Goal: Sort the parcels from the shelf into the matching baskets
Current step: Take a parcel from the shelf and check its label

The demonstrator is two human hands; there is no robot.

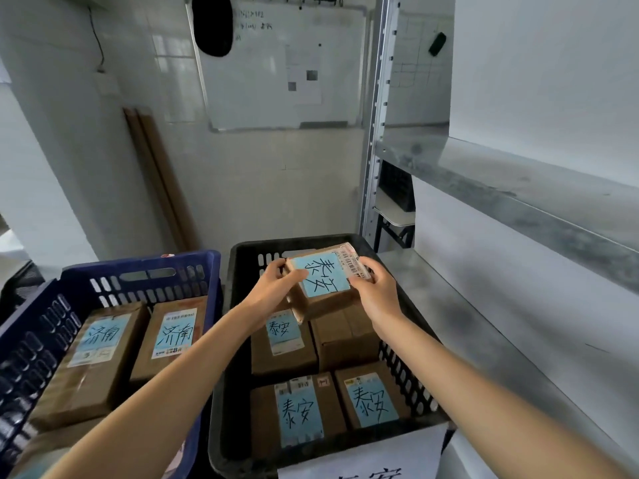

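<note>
Head view: beside the steel shelf, the black basket holds parcels labelled 泰安. Over its far end, 1 parcel with the same label is gripped by left hand and right hand. This looks like the placing step; next it likely needs lowering onto the boxes below, then releasing.

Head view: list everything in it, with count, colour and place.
black basket: one, black, centre right
blue basket: one, dark blue, left
held parcel: one, brown with blue label, above the black basket
parcels in black basket: four visible, brown, three showing blue labels
parcels in blue basket: at least two, brown with blue labels
paper sign: one, white, front of the black basket
metal shelf: one, grey, right
whiteboard: one, white, back wall
left hand: grips the held parcel's left edge
right hand: grips its right edge
</note>
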